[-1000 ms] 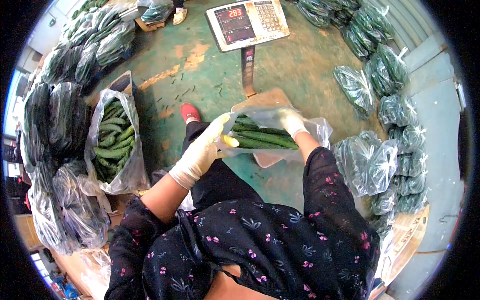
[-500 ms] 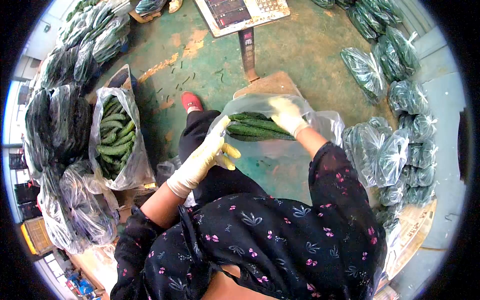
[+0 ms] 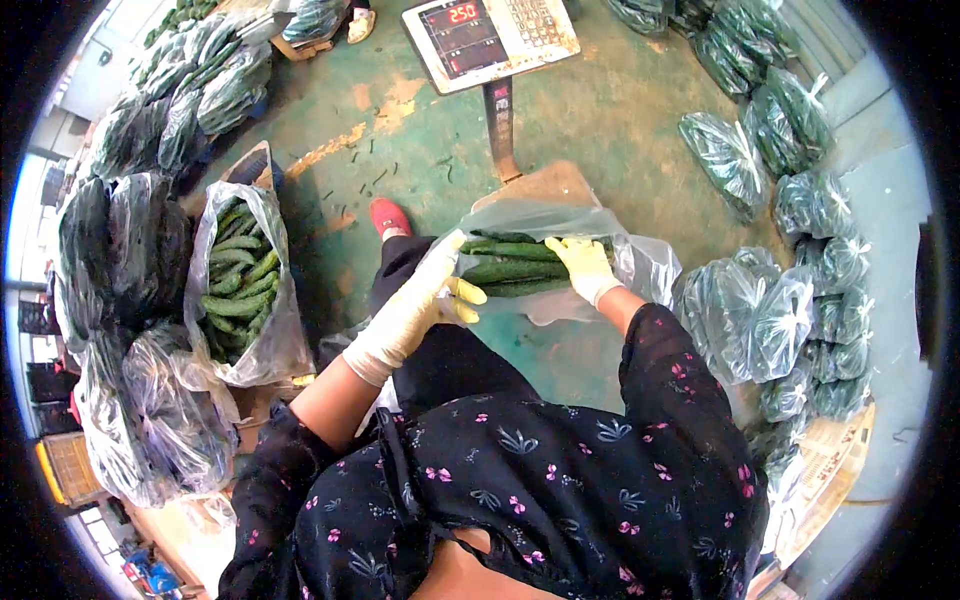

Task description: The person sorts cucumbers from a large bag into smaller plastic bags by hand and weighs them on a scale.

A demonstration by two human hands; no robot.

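A clear plastic bag (image 3: 645, 262) lies sideways in front of me with several long green cucumbers (image 3: 515, 270) inside. My left hand (image 3: 425, 300), in a pale yellow glove, is at the bag's left end; its forefinger stretches along the rim while the other fingers curl around the near side. Reaching into the bag from the right, my gloved right hand (image 3: 583, 267) has its fingers bent over the upper cucumbers. Part of the bag covers the platform of a scale (image 3: 540, 185), whose display (image 3: 462, 15) shows red digits.
An open bag of cucumbers (image 3: 240, 285) stands to my left beside dark filled bags (image 3: 145, 250). Tied bags of cucumbers (image 3: 745, 310) line the right wall, and one bag (image 3: 722, 160) lies on the green floor. Another person's foot (image 3: 361, 25) shows at the top.
My right hand, blurred before above the bag, now rests on the cucumbers with fingers bent. The view has shifted, bringing the scale's display further into sight. My left hand stays at the bag's end.
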